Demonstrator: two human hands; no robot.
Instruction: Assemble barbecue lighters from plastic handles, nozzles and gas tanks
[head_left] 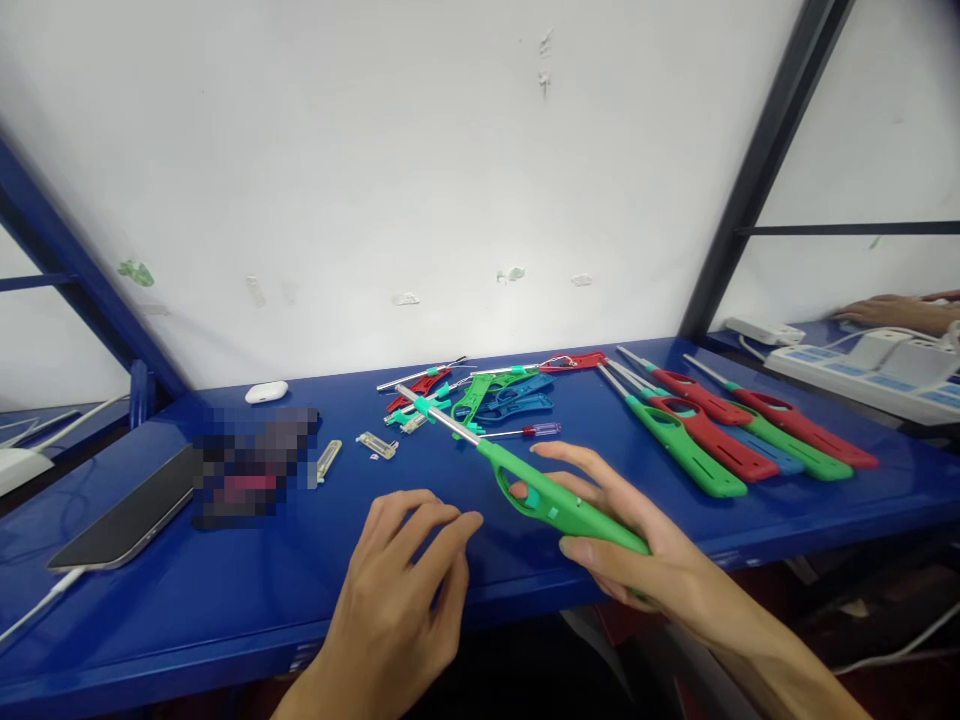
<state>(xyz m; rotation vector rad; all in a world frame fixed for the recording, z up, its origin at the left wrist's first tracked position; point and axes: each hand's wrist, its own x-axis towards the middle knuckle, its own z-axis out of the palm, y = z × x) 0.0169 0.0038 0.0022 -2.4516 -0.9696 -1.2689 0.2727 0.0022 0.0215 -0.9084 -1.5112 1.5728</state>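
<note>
My right hand (637,510) grips a green gas lighter (555,495) by its handle, one finger at the trigger. The metal tube points up and to the left over the table. Beside the handle, my left hand (409,575) hovers apart from the lighter, its fingers loosely bent and nothing visible in them. Beyond the tube lie opened lighter parts: green casing halves (487,385), blue casing pieces (521,398), a red piece (424,388) and loose metal tubes. A screwdriver (541,430) with a purple handle lies near them. Two small clear fuel tanks (376,445) (328,460) rest to the left.
Several whole lighters (697,445) in red, green and blue lie in a row at right. At left are a phone (127,515) on a cable and a white earbud case (266,392). A power strip (862,380) and another person's hand (896,312) show far right.
</note>
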